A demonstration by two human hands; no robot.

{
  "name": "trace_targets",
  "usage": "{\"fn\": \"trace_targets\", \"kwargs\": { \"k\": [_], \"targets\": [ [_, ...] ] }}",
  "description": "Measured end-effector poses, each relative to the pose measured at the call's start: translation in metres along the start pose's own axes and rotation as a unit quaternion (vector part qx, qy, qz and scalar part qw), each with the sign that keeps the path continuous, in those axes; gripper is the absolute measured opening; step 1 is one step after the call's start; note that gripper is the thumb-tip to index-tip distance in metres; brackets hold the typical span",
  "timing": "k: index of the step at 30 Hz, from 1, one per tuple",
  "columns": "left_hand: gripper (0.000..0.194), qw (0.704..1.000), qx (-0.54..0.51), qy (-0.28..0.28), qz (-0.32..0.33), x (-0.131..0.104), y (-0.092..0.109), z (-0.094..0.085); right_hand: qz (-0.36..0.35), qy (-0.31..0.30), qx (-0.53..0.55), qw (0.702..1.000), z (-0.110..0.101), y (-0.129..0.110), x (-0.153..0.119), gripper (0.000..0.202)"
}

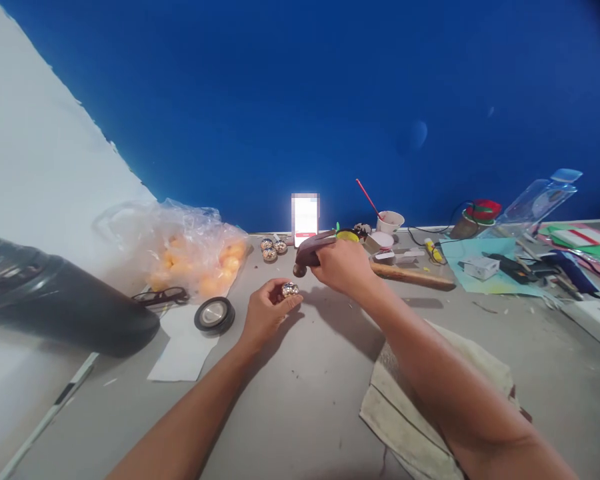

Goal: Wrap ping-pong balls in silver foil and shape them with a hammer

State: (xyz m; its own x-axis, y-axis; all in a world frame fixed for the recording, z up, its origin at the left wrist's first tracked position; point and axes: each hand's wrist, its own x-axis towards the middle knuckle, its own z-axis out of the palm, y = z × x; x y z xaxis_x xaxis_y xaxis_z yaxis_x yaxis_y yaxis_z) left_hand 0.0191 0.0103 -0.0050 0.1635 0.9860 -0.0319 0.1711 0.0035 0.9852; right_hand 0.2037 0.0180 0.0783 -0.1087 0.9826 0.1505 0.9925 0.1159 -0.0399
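Note:
Between the fingers and thumb of my left hand (270, 312) is a shiny metallic ball (290, 289), held just above or on the grey table. My right hand (344, 265) is closed around a hammer near its head (310, 255). The wooden handle (415, 275) points to the right behind my wrist. The rounded end of the hammer head is slightly above and beyond the ball, apart from it. Several similar shiny balls (270, 254) lie together farther back, left of a lit phone (305, 220).
At the left are a dark bottle (55, 297), glasses (163, 295), a round black-rimmed object (215, 315) and a plastic bag of orange items (195, 257). A cloth (405, 427) lies under my right forearm. A paper cup (390, 221) and a clear bottle (540, 203) stand behind.

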Motion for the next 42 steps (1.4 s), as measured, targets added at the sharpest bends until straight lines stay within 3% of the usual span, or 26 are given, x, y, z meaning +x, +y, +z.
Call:
{"fn": "trace_targets", "kwargs": {
  "k": [3, 7, 13, 21, 23, 26, 29, 33, 37, 42],
  "targets": [
    [0.042, 0.994, 0.090, 0.043, 0.047, 0.004, -0.006, -0.004, 0.020, 0.005, 0.014, 1.000, 0.005, 0.000, 0.002, 0.028],
    [0.036, 0.959, 0.243, 0.078, 0.121, 0.011, -0.017, -0.007, 0.009, -0.054, 0.025, 0.998, 0.028, -0.001, 0.008, 0.025],
    [0.032, 0.906, 0.383, 0.031, 0.178, 0.022, -0.022, -0.011, -0.022, -0.093, 0.030, 0.995, 0.043, -0.004, 0.010, 0.034],
    [0.039, 0.880, 0.425, 0.015, 0.209, 0.033, -0.033, -0.016, -0.089, -0.138, 0.050, 0.985, 0.032, 0.010, 0.012, 0.035],
    [0.040, 0.878, 0.428, 0.013, 0.215, 0.033, -0.034, -0.016, -0.079, -0.142, 0.055, 0.985, 0.027, 0.013, 0.009, 0.032],
    [0.042, 0.879, 0.432, 0.013, 0.202, 0.031, -0.032, -0.015, -0.058, -0.122, 0.037, 0.990, 0.012, 0.014, 0.002, 0.025],
    [0.040, 0.875, 0.442, 0.005, 0.196, 0.028, -0.027, -0.014, -0.062, -0.116, 0.014, 0.991, -0.009, 0.014, -0.005, 0.031],
    [0.033, 0.862, 0.464, -0.017, 0.205, 0.028, -0.024, -0.013, -0.096, -0.186, 0.011, 0.978, -0.026, 0.017, -0.005, 0.036],
    [0.039, 0.876, 0.438, -0.007, 0.202, 0.029, -0.025, -0.013, -0.138, -0.277, 0.007, 0.951, -0.013, 0.019, -0.006, 0.040],
    [0.045, 0.884, 0.430, -0.018, 0.180, 0.024, -0.020, -0.011, -0.137, -0.232, -0.002, 0.963, 0.025, 0.026, -0.014, 0.046]
  ]
}}
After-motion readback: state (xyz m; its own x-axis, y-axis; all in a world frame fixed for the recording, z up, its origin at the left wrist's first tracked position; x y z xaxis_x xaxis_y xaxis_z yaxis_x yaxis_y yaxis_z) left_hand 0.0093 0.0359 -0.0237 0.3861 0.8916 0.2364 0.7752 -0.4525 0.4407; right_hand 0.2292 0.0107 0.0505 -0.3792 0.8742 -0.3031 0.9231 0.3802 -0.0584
